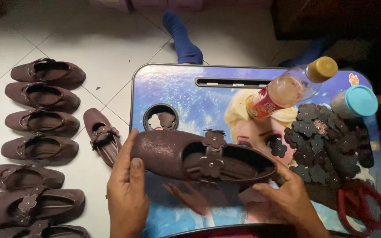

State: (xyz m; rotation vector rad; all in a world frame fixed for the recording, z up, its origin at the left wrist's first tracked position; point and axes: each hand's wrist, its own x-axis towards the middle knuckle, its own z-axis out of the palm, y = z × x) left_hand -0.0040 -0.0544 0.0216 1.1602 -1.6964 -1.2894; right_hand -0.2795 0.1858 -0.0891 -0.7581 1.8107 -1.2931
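Note:
I hold a dark brown flat shoe (173, 154) sideways over a small blue picture-printed lap table (177, 88). My left hand (126, 189) grips its toe end, thumb on top. My right hand (287, 198) holds the heel end from below. Two brown flower ornaments (212, 152) sit on the shoe's strap. A heap of matching flower pieces (323, 141) lies on the table's right side.
Several brown shoes (40, 119) lie in a column on the white tiled floor at left, one more (102, 134) beside the table. A tilted plastic bottle (292, 86), a teal-lidded jar (356, 101), red scissors (362, 205) and a cup recess (160, 117) holding flower pieces are on the table. A blue-socked foot (181, 37) rests beyond.

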